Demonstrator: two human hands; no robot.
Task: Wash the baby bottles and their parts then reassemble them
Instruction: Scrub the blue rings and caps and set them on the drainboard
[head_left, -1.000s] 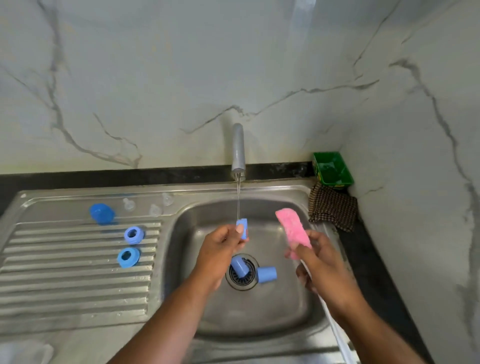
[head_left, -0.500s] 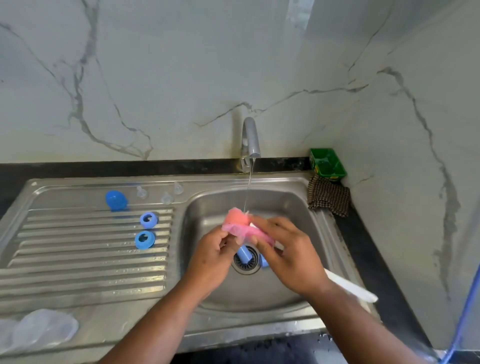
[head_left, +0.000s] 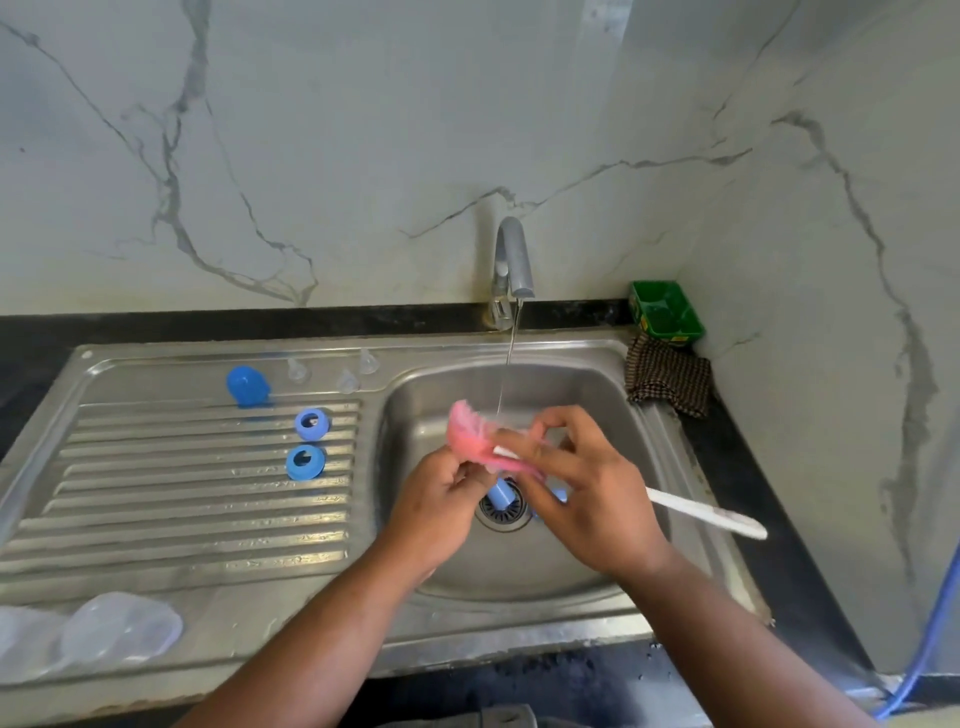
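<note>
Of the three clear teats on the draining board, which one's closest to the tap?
The rightmost teat, beside the back corner of the basin. The middle teat and left teat sit farther off, toward the blue cap.

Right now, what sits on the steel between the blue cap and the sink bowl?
Three clear teats stand there, between the blue cap and the sink bowl; the head view shows them.

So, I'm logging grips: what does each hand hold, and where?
Right hand grips the sponge brush on its handle, beside the pink head; left hand curls under it, hold hidden.
</note>
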